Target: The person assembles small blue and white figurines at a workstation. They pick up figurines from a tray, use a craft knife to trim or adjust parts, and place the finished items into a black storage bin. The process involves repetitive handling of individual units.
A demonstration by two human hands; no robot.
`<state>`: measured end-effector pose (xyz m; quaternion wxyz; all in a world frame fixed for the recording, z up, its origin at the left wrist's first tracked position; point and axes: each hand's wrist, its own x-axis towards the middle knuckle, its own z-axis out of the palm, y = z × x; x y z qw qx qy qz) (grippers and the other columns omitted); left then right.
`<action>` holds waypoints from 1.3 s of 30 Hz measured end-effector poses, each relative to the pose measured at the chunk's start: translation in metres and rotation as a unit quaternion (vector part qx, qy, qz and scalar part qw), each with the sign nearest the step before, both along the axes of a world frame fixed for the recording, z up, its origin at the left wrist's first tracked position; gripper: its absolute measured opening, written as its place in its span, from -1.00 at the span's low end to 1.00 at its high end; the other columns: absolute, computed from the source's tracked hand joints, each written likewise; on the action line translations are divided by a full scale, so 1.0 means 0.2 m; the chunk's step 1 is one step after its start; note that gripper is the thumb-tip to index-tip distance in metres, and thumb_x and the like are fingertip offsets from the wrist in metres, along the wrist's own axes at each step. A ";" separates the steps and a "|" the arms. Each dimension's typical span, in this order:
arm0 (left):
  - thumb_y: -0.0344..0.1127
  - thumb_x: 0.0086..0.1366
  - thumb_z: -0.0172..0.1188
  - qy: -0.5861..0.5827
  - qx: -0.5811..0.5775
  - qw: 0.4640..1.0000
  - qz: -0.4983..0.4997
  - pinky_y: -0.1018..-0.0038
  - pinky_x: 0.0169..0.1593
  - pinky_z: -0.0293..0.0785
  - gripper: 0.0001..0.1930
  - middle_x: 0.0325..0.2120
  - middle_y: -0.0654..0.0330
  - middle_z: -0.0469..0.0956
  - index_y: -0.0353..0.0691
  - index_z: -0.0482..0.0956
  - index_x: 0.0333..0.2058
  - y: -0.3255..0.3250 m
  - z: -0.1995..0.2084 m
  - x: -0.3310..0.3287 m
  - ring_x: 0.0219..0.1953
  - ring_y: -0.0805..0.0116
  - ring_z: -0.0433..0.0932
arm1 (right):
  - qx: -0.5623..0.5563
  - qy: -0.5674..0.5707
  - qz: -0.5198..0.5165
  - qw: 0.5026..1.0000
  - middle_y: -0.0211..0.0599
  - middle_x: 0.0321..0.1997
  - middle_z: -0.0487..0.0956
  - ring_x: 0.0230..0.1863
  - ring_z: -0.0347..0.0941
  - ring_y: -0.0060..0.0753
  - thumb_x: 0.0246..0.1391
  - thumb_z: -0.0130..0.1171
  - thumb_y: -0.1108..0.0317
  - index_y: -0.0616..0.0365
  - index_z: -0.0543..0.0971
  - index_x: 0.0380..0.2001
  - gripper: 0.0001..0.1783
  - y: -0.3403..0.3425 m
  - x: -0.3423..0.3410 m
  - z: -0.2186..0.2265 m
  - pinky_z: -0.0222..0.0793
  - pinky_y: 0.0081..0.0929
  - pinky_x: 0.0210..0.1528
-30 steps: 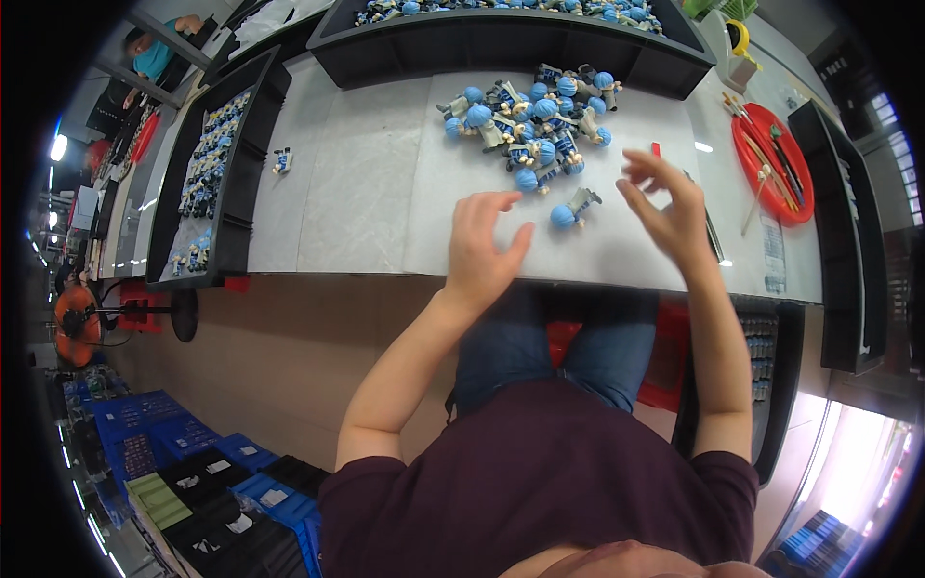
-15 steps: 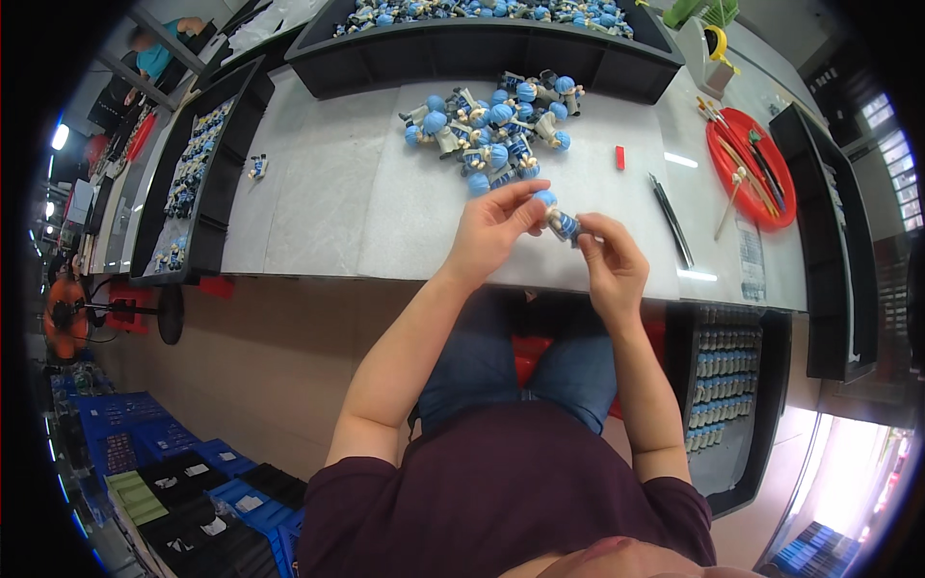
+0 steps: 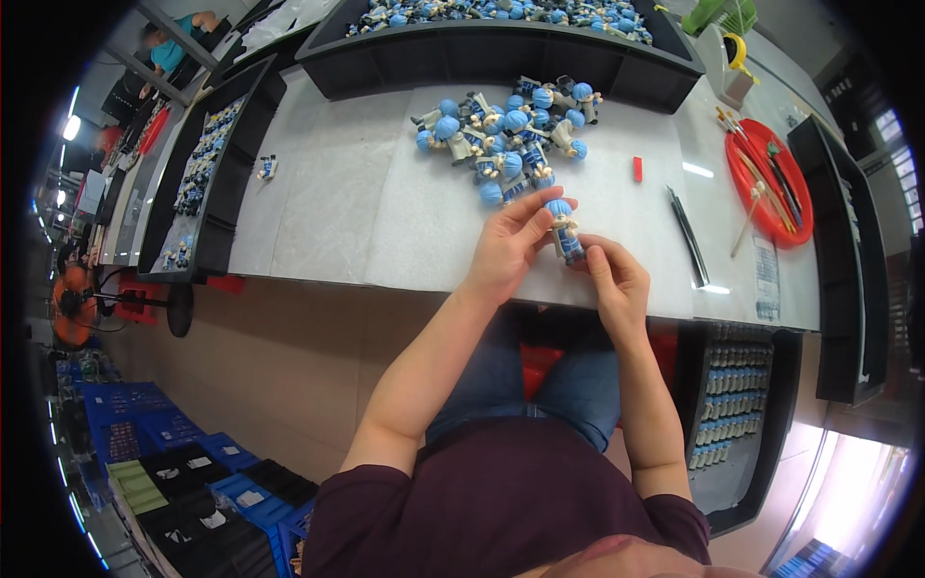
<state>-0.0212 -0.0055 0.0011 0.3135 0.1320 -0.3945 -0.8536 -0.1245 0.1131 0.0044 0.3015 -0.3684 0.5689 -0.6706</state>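
Blue-headed figurine (image 3: 567, 236) is held roughly upright on the near side of the pile (image 3: 515, 121) of similar figurines. The left hand (image 3: 509, 246) pinches it at the head and upper body; the right hand (image 3: 621, 279) pinches its feet with thumb and fingertips. Whether it touches the surface (image 3: 405, 226) cannot be told. With fingertips alone bearing it, a slack pinch could let it drop; swinging an arm forward might scatter the loosely overlapping pile. Right of the pile lie a red block (image 3: 638, 170) and a black pen-like tool (image 3: 687, 236); beyond the pile stands a black tray (image 3: 511, 65) of figurines.
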 end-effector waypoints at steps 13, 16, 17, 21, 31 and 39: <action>-0.37 0.25 0.06 0.009 -0.011 1.000 -0.008 0.47 0.00 0.36 -0.71 -0.11 0.12 0.49 -0.20 0.45 -0.04 0.00 -0.01 0.00 -0.09 0.45 0.45 | 0.018 0.042 -0.006 0.999 -0.26 -0.30 0.55 -0.29 0.46 -0.54 0.16 -0.03 0.45 0.34 0.49 -0.17 -0.77 0.00 0.02 0.01 0.36 -0.63 -0.20; -0.36 0.27 0.02 0.009 -0.010 1.000 -0.005 0.48 -0.02 0.37 -0.71 -0.11 0.10 0.49 -0.21 0.43 -0.03 0.00 -0.01 0.00 -0.10 0.44 0.46 | 0.008 0.032 0.003 0.999 -0.25 -0.29 0.54 -0.28 0.46 -0.53 0.14 0.00 0.44 0.34 0.49 -0.18 -0.77 0.00 0.02 0.01 0.37 -0.61 -0.20; -0.36 0.28 0.00 0.009 -0.002 1.000 -0.008 0.48 -0.02 0.38 -0.71 -0.12 0.08 0.49 -0.21 0.43 -0.03 -0.01 -0.01 0.01 -0.10 0.44 0.46 | 0.003 0.027 0.008 1.000 -0.25 -0.27 0.54 -0.28 0.46 -0.53 0.13 0.02 0.44 0.34 0.49 -0.18 -0.77 0.00 0.01 0.00 0.38 -0.61 -0.20; -0.34 0.32 -0.07 0.011 0.018 1.000 -0.016 0.50 -0.06 0.41 -0.72 -0.13 0.02 0.49 -0.23 0.41 -0.02 -0.01 -0.01 0.00 -0.12 0.41 0.48 | -0.039 0.010 0.027 0.999 -0.26 -0.23 0.52 -0.27 0.46 -0.52 0.03 0.15 0.48 0.34 0.48 -0.17 -0.74 0.01 0.02 -0.02 0.40 -0.59 -0.19; -0.35 0.33 -0.09 -0.041 0.003 0.999 -0.006 0.43 -0.08 0.47 -0.72 -0.13 0.00 0.49 -0.25 0.40 -0.02 0.00 0.00 -0.01 -0.15 0.35 0.51 | -0.031 0.015 0.003 0.999 -0.25 -0.22 0.53 -0.22 0.47 -0.52 -0.05 0.22 0.51 0.33 0.47 -0.16 -0.67 0.01 0.03 -0.01 0.40 -0.58 -0.16; -0.39 0.32 -0.08 -0.079 -0.038 0.996 0.005 0.40 -0.05 0.46 -0.71 -0.13 -0.03 0.48 -0.32 0.38 -0.01 0.02 0.03 -0.02 -0.13 0.30 0.51 | -0.063 -0.027 -0.005 0.998 -0.27 -0.24 0.53 -0.25 0.45 -0.56 0.06 0.12 0.46 0.34 0.46 -0.14 -0.72 0.03 0.01 0.00 0.37 -0.62 -0.21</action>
